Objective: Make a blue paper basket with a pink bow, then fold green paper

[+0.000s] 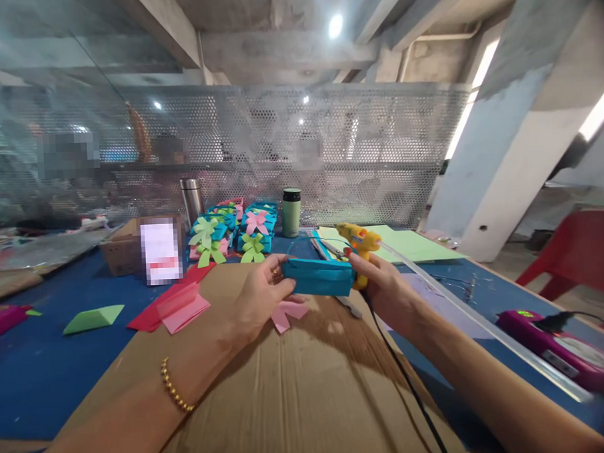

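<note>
My left hand (258,296) pinches the left end of a teal paper box (318,276) held above a brown cardboard sheet (289,387). My right hand (385,286) grips a yellow glue gun (359,241) and also touches the box's right end. The gun's nozzle points left over the box, and a clear glue stick (466,313) sticks out behind it. Its black cord (403,375) runs down across the cardboard. A pink paper flower piece (288,312) lies on the cardboard just under my left hand.
Finished teal boxes with pink and green paper flowers (237,236) are stacked at the back, beside a green tumbler (291,212) and a steel flask (192,199). Red and pink paper (175,307), a green piece (93,318), a purple device (557,345) and a red chair (578,248) are around.
</note>
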The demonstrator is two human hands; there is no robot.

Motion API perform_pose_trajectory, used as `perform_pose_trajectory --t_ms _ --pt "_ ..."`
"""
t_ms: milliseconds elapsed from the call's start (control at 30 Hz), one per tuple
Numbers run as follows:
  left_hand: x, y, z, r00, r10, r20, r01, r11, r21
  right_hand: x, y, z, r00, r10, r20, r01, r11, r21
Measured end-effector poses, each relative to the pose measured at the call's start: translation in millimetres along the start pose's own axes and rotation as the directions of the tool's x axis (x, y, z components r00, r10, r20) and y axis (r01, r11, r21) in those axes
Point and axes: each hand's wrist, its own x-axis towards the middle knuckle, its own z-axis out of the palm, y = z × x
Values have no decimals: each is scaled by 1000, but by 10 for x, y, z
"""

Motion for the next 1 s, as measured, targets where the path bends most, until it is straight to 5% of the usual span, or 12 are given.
perform_pose_trajectory --t_ms 233,433,633,1000 --pt "8 -69 -17 999 32 20 -33 998 60 -80 17 51 999 48 14 -48 999 14" --pt "-33 0 -32 990 -92 108 90 996 19 -104 31 22 999 49 14 -49 999 -23" --pt "-30 39 -11 983 -171 72 169 985 37 -115 86 23 999 44 12 -42 993 -108" --pt "-36 15 -28 987 -139 79 129 985 118 -132 -82 111 1000 -8 8 9 971 -238"
